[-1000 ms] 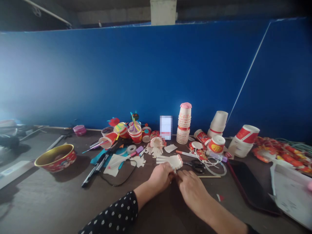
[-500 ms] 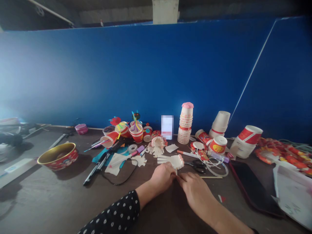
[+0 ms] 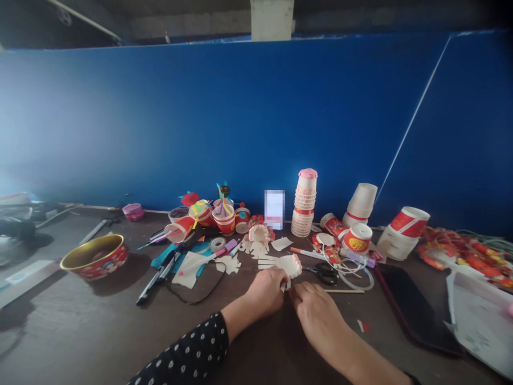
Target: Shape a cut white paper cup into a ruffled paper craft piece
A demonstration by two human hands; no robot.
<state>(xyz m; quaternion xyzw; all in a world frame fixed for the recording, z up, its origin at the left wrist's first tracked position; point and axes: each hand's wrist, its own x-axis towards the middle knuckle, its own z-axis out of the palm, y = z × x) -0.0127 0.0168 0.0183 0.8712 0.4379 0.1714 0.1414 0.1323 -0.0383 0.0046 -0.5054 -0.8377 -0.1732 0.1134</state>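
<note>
A white paper cup piece (image 3: 286, 263) cut into strips, with a scalloped red-and-white edge, lies at the middle of the table just beyond my hands. My left hand (image 3: 268, 289) has its fingers pinched together on a small white strip of it. Close on the right, my right hand (image 3: 315, 306) has its fingers curled together near the same strip; whatever its fingertips hold is hidden. Black scissors (image 3: 326, 274) lie beyond the right hand, beside a thin wooden stick (image 3: 347, 291).
A gold-lined red bowl (image 3: 95, 258) stands left. Paper cups (image 3: 224, 218), pens (image 3: 158, 278) and paper scraps (image 3: 191, 270) lie left of centre. Behind are a tall cup stack (image 3: 304, 206) and more cups (image 3: 360, 203). A dark phone-like slab (image 3: 417, 307) lies right.
The white strip at my left fingertips now sits closer against the fingers and looks more folded. Both hands have shifted only slightly, staying side by side.
</note>
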